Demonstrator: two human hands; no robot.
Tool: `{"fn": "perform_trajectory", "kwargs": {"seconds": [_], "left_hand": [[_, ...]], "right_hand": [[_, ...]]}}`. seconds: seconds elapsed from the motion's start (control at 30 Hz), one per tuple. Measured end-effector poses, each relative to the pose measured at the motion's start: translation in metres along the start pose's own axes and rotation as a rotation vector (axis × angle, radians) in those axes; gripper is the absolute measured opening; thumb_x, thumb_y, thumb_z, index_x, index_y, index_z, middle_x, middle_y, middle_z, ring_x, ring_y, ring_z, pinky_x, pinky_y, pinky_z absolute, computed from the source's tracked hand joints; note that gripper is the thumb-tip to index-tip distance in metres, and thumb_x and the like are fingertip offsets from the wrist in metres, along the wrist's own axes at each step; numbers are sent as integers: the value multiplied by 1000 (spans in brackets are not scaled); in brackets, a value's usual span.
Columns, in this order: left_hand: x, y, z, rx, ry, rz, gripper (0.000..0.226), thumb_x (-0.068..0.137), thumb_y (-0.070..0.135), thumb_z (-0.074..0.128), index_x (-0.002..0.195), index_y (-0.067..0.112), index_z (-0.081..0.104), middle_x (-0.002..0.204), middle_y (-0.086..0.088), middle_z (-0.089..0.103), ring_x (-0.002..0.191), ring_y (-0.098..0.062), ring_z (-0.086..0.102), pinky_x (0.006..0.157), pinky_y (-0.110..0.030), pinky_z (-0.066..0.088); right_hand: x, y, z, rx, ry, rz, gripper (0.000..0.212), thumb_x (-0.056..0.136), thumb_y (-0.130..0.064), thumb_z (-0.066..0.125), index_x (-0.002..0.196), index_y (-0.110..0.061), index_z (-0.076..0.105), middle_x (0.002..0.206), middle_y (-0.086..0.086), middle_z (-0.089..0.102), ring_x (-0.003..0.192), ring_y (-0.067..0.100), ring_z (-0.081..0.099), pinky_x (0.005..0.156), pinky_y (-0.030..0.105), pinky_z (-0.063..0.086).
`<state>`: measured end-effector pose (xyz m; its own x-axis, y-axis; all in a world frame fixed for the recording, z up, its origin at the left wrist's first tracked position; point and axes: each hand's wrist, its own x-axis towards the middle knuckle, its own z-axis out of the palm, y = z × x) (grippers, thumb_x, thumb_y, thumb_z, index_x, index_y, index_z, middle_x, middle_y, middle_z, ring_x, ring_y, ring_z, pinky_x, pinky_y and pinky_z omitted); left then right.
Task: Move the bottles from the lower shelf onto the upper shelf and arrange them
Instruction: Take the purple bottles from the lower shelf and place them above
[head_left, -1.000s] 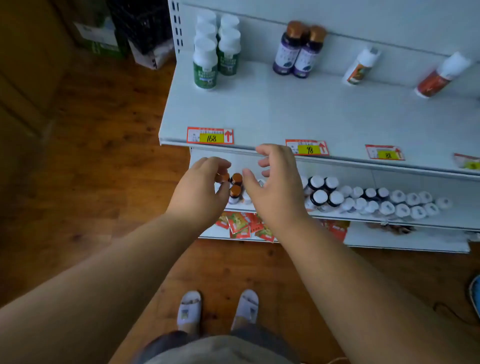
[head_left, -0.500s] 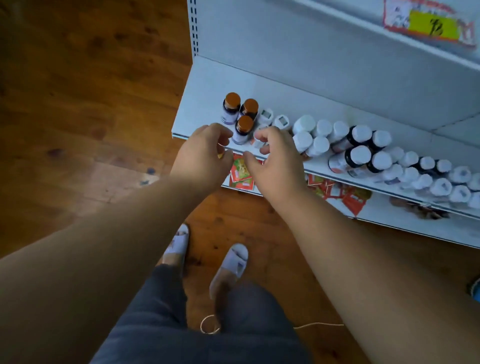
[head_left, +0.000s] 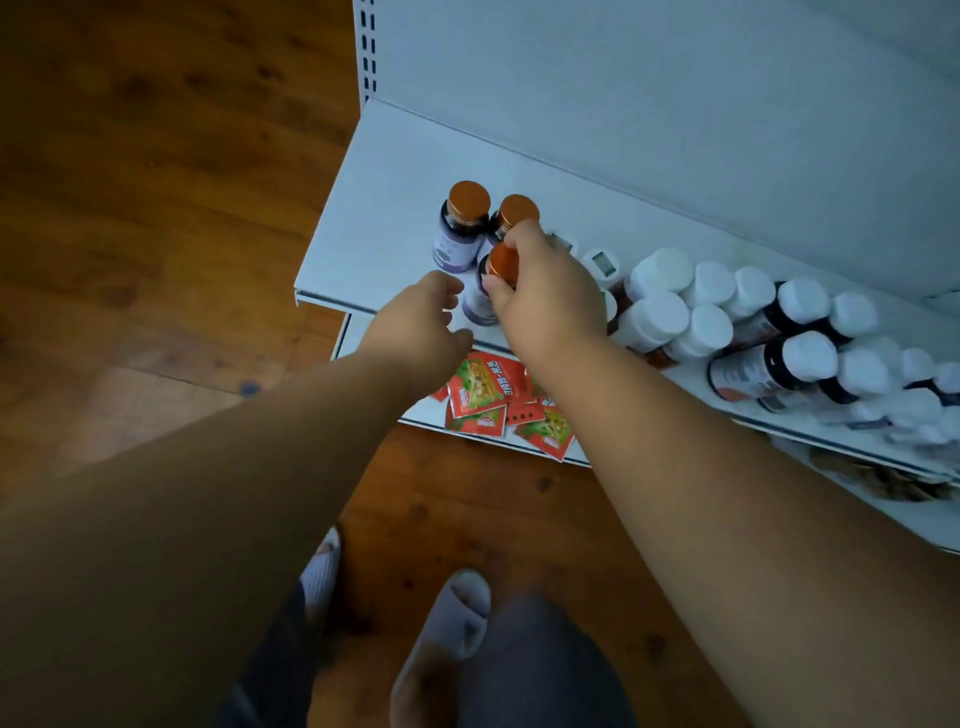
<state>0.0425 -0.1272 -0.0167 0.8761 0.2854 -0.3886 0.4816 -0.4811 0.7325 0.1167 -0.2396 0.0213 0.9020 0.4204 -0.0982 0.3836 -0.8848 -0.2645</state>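
Observation:
Three orange-capped dark bottles with purple labels stand at the left end of the lower shelf (head_left: 384, 208). My right hand (head_left: 545, 301) is closed around the cap of the nearest orange-capped bottle (head_left: 483, 296). Behind it stand the back left bottle (head_left: 462, 228) and the back right bottle (head_left: 514, 210), partly hidden by my fingers. My left hand (head_left: 421, 332) hovers just left of the held bottle, fingers curled and apart, holding nothing. The upper shelf is out of view.
To the right on the same shelf stand several white-capped bottles (head_left: 670, 306) and dark bottles with white caps (head_left: 769, 364). Red snack packets (head_left: 488, 395) lie on the bottom shelf below. Wooden floor and my slippered feet (head_left: 447, 623) are underneath.
The view dropped lower and closer to the lower shelf. My right hand reached forward and closed on the nearest orange-capped bottle; my left hand moved in beside it.

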Motion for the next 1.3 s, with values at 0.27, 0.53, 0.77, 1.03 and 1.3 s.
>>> {"fn": "perform_trajectory", "kwargs": {"seconds": [0.27,0.53,0.77,1.03,1.3], "left_hand": [[-30,-2,-25,-148,82,-63,52,88,23,73,135,23,50,131,4,60,114,-16,59,86,-28,51],[-179,55,-149,-879,48,-211,39,81,3,75,112,16,57,113,-11,64,105,-27,68,87,-39,57],[-264,111,-245,-1000,-57,-49,33,74,13,71,103,17,56,99,-9,65,85,-22,69,78,-35,57],[-281,164,-304,-1012,-190,68,38,74,15,70,108,12,54,101,-16,68,88,-32,70,86,-44,56],[-259,220,-313,-967,-283,146,40,79,9,72,114,10,52,113,-24,66,99,-38,70,82,-37,58]], "right_hand": [[-31,-27,-21,383,217,117,28,90,-38,66,107,-16,57,97,-4,63,88,17,57,71,29,43],[-116,-112,-150,920,89,367,21,92,-44,64,90,-25,55,83,-7,67,69,0,66,55,20,53],[-171,-172,-241,1014,64,212,26,88,-45,60,109,-30,55,103,-2,69,90,14,70,80,50,58],[-170,-211,-326,1041,161,63,30,84,-38,67,113,-35,59,101,-14,70,91,13,69,75,45,59],[-151,-197,-370,1069,313,47,36,87,-32,67,121,-34,58,107,-7,69,94,13,68,68,43,61]]}}
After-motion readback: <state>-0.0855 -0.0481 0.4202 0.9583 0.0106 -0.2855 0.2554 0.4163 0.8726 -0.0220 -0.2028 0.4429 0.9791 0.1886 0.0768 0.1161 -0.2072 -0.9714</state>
